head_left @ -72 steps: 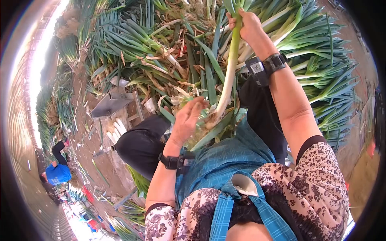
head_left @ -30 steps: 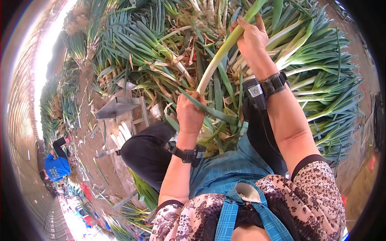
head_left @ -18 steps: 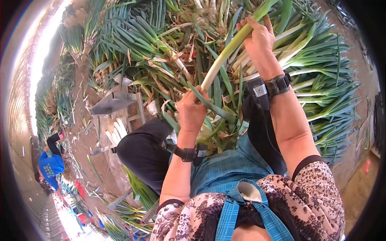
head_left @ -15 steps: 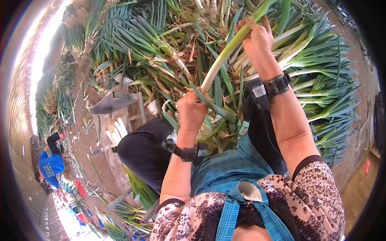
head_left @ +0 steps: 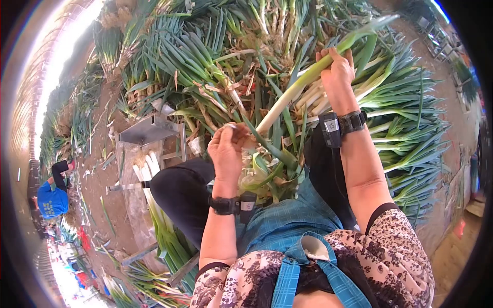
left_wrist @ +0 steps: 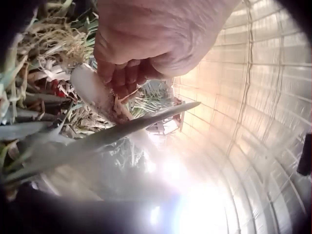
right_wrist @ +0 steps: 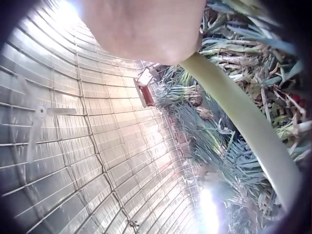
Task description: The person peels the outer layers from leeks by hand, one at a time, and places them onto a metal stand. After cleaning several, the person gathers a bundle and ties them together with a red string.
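A long leek slants across the pile in the head view, white end low on the left, green top at upper right. My right hand grips its green part, fingers curled round the stalk. In the right wrist view the stalk comes out from under that hand, which hides its own fingers. My left hand is at the root end, fingers curled, somewhat blurred. The left wrist view has this hand's curled fingertips against the brownish roots beside the white base; a loose leaf crosses in front.
Many leeks with green tops lie at the right, more at upper left. A metal stand is left of my knee, with white-stemmed leeks below it. A person in blue is at far left.
My left hand has shifted slightly left and turned at the leek's root end. My right hand keeps its grip on the stalk; in the head view it sits a little lower.
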`<action>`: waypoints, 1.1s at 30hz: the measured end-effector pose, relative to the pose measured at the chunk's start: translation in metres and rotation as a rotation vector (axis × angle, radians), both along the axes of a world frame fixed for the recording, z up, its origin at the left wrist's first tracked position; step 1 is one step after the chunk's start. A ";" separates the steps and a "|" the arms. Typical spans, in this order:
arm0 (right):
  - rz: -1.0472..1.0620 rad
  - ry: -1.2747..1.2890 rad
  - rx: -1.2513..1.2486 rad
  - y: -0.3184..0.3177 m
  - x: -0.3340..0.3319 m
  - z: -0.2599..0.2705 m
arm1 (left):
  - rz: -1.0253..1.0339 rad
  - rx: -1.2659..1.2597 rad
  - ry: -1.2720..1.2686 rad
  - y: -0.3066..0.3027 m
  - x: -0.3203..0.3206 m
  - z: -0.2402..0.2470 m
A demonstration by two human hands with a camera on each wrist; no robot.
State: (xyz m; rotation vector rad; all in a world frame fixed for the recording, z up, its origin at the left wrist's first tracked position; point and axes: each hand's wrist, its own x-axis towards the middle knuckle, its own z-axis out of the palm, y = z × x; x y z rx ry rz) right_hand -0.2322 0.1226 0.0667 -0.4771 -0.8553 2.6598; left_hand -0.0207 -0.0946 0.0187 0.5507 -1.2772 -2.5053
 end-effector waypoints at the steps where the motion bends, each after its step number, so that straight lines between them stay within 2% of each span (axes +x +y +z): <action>1: -0.016 -0.038 -0.019 0.004 -0.001 0.001 | 0.043 0.129 0.013 -0.006 0.000 0.001; 2: -0.031 -0.078 -0.038 0.009 -0.002 0.001 | 0.086 0.259 0.023 -0.009 0.000 0.001; 4: -0.006 -0.039 -0.020 0.020 -0.008 0.002 | 0.139 0.316 -0.018 -0.012 0.005 0.014; 6: -0.040 -0.036 -0.020 0.030 -0.013 0.010 | 0.013 0.207 0.042 -0.025 0.012 0.010; 7: -0.059 -0.005 0.044 0.034 -0.014 0.015 | 0.104 0.098 -0.012 -0.024 0.018 0.013; 8: -0.071 0.006 0.055 0.036 -0.015 0.018 | 0.195 -0.060 -0.111 -0.024 0.026 0.017; 10: -0.057 0.070 0.183 0.045 -0.023 0.028 | 0.390 -0.961 -0.211 -0.048 0.037 -0.013; 11: -0.026 0.084 0.370 0.043 -0.008 0.042 | 0.270 -1.170 -0.335 -0.045 0.043 0.009; 12: -0.032 0.093 0.345 0.038 -0.005 0.043 | 0.265 -1.221 -0.159 -0.046 0.044 0.002; 13: -0.038 0.102 0.320 0.033 -0.003 0.044 | 0.113 -1.205 -0.297 -0.038 0.041 0.028; 14: -0.044 0.111 0.296 0.029 -0.002 0.046 | 0.076 -1.271 -0.169 -0.044 0.031 0.022; 15: -0.027 0.104 0.235 0.010 0.026 0.077 | 0.090 -1.535 -0.030 -0.043 0.020 0.036; 16: -0.020 0.013 0.182 -0.005 0.031 0.086 | 0.083 -1.562 -0.040 -0.038 0.010 0.050; 17: 0.118 0.086 0.143 -0.016 0.060 0.111 | 0.031 -1.495 -0.080 -0.027 -0.002 0.067; 18: 0.225 0.253 0.068 -0.028 0.063 0.101 | -0.126 -1.409 0.007 -0.024 -0.015 0.078; 20: 0.428 0.327 0.223 -0.052 0.085 0.101 | -0.574 -0.840 0.022 -0.003 -0.026 0.131; 21: 0.587 0.512 0.314 -0.062 0.086 0.081 | -0.579 -0.851 0.048 -0.001 -0.033 0.133; 22: 0.530 0.606 0.558 -0.079 0.099 0.080 | -0.592 -0.506 0.136 0.000 -0.041 0.130; 23: 0.439 0.690 0.791 -0.096 0.111 0.080 | -0.597 -0.158 0.213 -0.002 -0.044 0.128; 24: 0.397 0.760 1.172 -0.090 0.119 0.073 | -0.605 -0.162 0.221 -0.004 -0.047 0.124; 26: 0.177 0.786 1.279 -0.083 0.149 0.070 | -0.296 -0.104 0.317 -0.012 -0.047 0.115; 28: 0.445 0.666 1.361 -0.061 0.177 0.049 | -0.154 0.014 0.375 -0.030 -0.047 0.105; 29: 0.595 0.581 1.498 -0.053 0.182 0.031 | -0.104 0.102 0.375 -0.038 -0.040 0.110; 30: 0.782 0.517 1.618 -0.047 0.185 0.016 | -0.159 0.184 0.482 -0.054 -0.033 0.105; 31: 0.686 0.532 1.583 -0.039 0.198 0.008 | -0.062 0.246 0.426 -0.061 -0.023 0.109; 32: 0.552 0.599 1.487 -0.035 0.206 -0.005 | -0.057 0.293 0.494 -0.067 -0.013 0.110; 33: 0.567 0.606 1.524 -0.033 0.205 -0.014 | -0.040 0.291 0.536 -0.072 -0.004 0.110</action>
